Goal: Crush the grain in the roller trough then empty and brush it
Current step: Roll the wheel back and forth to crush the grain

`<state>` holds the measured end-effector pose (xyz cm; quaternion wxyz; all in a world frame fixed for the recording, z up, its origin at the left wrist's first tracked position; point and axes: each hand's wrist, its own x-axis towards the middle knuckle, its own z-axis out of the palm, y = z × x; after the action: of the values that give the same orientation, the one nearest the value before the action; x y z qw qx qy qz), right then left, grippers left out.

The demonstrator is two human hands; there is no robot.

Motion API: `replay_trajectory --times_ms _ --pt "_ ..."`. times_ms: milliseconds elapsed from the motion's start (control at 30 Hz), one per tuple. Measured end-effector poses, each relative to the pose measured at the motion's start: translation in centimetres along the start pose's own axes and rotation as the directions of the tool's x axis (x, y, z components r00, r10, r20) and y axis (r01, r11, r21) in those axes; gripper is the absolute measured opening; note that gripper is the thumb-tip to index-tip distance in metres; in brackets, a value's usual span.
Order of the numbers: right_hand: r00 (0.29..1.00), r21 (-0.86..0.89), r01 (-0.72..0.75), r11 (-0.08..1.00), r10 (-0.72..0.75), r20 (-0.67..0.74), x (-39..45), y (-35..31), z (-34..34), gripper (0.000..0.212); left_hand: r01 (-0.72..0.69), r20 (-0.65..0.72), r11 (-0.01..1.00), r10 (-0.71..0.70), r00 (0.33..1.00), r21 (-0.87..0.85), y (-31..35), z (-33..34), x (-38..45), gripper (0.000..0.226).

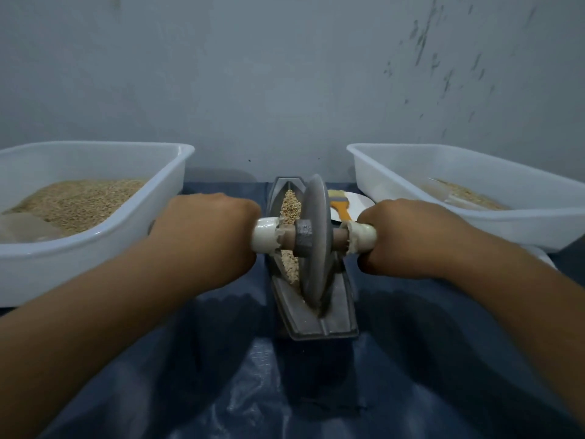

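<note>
The axle handles are gripped in closed fists, one by the left hand [205,229] and one by the right hand [408,236]. The wheel [313,245] stands upright in the trough [335,315], which lies on the blue sheet [221,359] between two white tubs. The grain [289,210] is seen in the groove. Even pressure on both sides should be kept, so that the wheel is not tilted and nothing is spilled. The brush [340,205] is left behind the trough.

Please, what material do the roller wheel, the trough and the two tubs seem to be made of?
Roller wheel: probably cast metal, dull grey, matte, with a thin edge.
Trough: likely the same grey metal, smooth, slightly worn.
Left tub and right tub: apparently white plastic, glossy, with thin rolled rims.
</note>
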<state>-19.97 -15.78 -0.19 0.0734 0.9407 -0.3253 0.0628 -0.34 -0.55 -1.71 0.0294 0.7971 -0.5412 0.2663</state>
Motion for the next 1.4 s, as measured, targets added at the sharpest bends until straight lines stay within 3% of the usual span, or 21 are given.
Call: replay_trajectory --times_ms 200,300,467,633,800,1000,1133,1233,1400 --pt "0.997 -0.034 -0.038 0.999 0.035 -0.071 3.5 -0.3 1.4 0.011 0.096 0.031 0.995 -0.095 0.995 -0.017 0.0 2.1 1.8 0.034" --pt "0.992 -0.022 -0.059 0.998 0.056 -0.113 7.4 -0.1 2.5 0.011 0.129 0.057 0.991 -0.127 0.99 -0.037 -0.5 4.0 4.6 0.02" --pt "0.981 0.001 -0.089 0.996 0.088 -0.172 11.1 0.8 4.0 0.012 0.127 -0.007 0.992 -0.127 0.992 0.009 -1.0 5.0 7.8 0.017" --pt "0.986 -0.01 -0.065 0.998 0.063 -0.154 8.6 0.5 3.6 0.01 0.096 0.011 0.995 -0.096 0.995 -0.008 -0.5 3.8 6.0 0.013" --pt "0.996 -0.011 -0.02 1.0 0.019 -0.09 2.2 0.0 1.6 0.015 0.041 0.022 0.999 -0.041 0.999 0.0 0.3 0.9 1.6 0.034" --pt "0.999 -0.022 0.025 0.999 -0.026 -0.043 -0.1 -0.3 -0.2 0.015 0.072 0.054 0.997 -0.072 0.996 -0.005 0.5 -0.8 -0.5 0.036" --pt "0.994 -0.017 -0.036 0.999 0.034 -0.107 4.0 -0.2 2.0 0.011 0.106 0.059 0.994 -0.106 0.993 0.007 0.5 1.7 2.2 0.031" --pt "0.976 -0.021 -0.076 0.997 0.07 -0.206 7.9 0.3 3.5 0.015 0.117 0.019 0.993 -0.116 0.993 -0.02 -0.1 3.7 5.5 0.011" --pt "0.959 0.043 -0.097 0.994 0.105 -0.262 10.8 0.9 4.8 0.016 0.074 -0.029 0.997 -0.074 0.997 0.001 -0.6 4.6 8.6 0.016"
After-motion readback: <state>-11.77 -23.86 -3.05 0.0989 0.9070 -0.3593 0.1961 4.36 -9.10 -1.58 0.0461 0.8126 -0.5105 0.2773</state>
